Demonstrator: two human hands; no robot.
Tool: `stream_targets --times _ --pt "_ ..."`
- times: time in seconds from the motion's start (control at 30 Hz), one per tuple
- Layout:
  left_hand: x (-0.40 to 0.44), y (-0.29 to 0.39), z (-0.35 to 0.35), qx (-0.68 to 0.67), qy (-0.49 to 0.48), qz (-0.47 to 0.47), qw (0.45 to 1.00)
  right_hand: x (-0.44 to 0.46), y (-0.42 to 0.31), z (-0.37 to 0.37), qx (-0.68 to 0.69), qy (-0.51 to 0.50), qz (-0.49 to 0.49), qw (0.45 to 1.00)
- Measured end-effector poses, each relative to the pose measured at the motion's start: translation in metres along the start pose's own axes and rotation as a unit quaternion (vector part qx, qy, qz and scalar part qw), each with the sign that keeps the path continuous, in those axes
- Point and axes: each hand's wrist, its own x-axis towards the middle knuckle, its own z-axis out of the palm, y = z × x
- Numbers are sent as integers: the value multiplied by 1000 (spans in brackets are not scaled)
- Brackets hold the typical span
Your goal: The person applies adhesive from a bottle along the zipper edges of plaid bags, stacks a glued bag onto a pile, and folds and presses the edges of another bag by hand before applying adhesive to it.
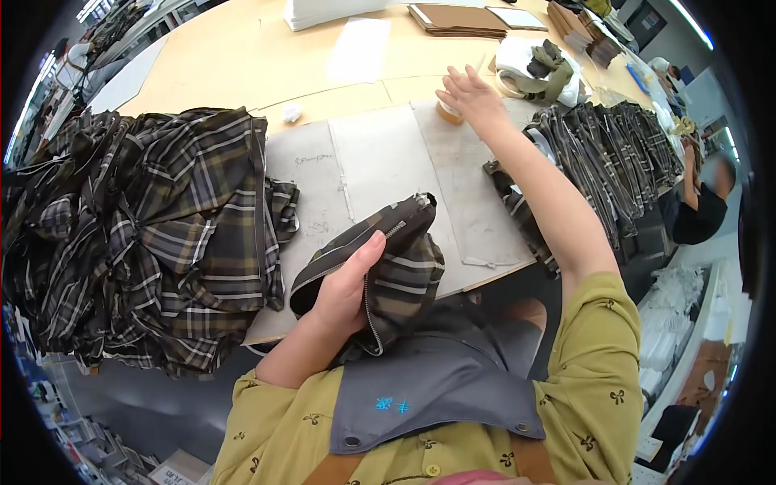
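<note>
My left hand (pixel 349 284) is closed around a dark plaid garment piece (pixel 408 275), its thumb on top. A metal zipper (pixel 394 229) runs along the piece's edge and hangs down near my wrist. Farther out over the table, my right hand (pixel 473 99) is stretched forward with its fingers apart and nothing visibly held. Just under its fingers stands a small round container (pixel 448 113) with an orange-yellow side, partly hidden by the hand. Whether the fingers touch it, I cannot tell.
A large heap of plaid garments (pixel 194 234) covers the left side. More plaid pieces (pixel 602 162) lie in a row at right. A white and olive cloth bundle (pixel 550 73), brown sheets (pixel 457 20) and crumpled paper (pixel 292 111) are farther back. Another person (pixel 702 212) is at far right.
</note>
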Motion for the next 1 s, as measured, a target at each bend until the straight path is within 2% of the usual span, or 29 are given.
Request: stream_targets --times 0.07,0.13,0.17,0.23,0.27,0.33,0.37,0.43,0.47,0.53,0.57,0.6,0.63,0.67,0.73,0.77,0.8,0.87,0.93,1.0 --pt "-1 1 2 -13 -30 13 999 -4 -5 15 -9 32 29 999" --pt "-5 2 -2 -28 -56 32 998 -12 -6 6 148 85 97 981" --pt "-8 3 -7 -38 -68 16 997 -16 -9 0 150 89 94 980" --pt "-12 2 -13 -79 -75 -22 994 -37 1 -51 324 98 228 913" --pt "-12 2 -16 -78 -73 -23 994 -47 3 -73 326 97 229 912" --pt "-11 0 -21 -83 -111 5 990 -69 7 -114 438 127 383 803" --pt "-9 -2 -25 -82 -111 4 990 -80 13 -129 438 127 384 803" --pt "-8 -8 -34 -143 -179 -17 973 -105 20 -154 555 271 418 667" --pt "-10 -8 -34 -139 -180 -20 973 -119 19 -161 553 272 422 665" --pt "-14 -5 -28 -24 -241 78 967 -149 20 -171 758 248 460 391" --pt "-26 -6 -11 -57 -165 50 983 -159 24 -176 755 251 463 391" --pt "-34 -8 2 -77 -167 66 981 -166 29 -181 747 340 443 361" --pt "-39 -4 7 11 -179 115 977 -173 35 -187 733 426 417 327" --pt "-45 0 12 98 -188 165 963 -180 42 -194 732 430 416 327" --pt "-40 5 12 254 -283 247 891 -191 53 -209 751 475 383 251" --pt "-48 6 14 229 -242 158 929 -194 55 -218 758 469 399 214" --pt "-55 6 16 202 -197 67 957 -200 54 -222 759 470 398 213" --pt "-36 -6 0 228 -167 31 959 -215 51 -227 838 444 286 137" --pt "-22 -24 3 258 -155 225 926 -224 44 -242 847 424 301 114" --pt "-16 -33 2 136 -211 176 952 -233 38 -255 889 325 304 104"
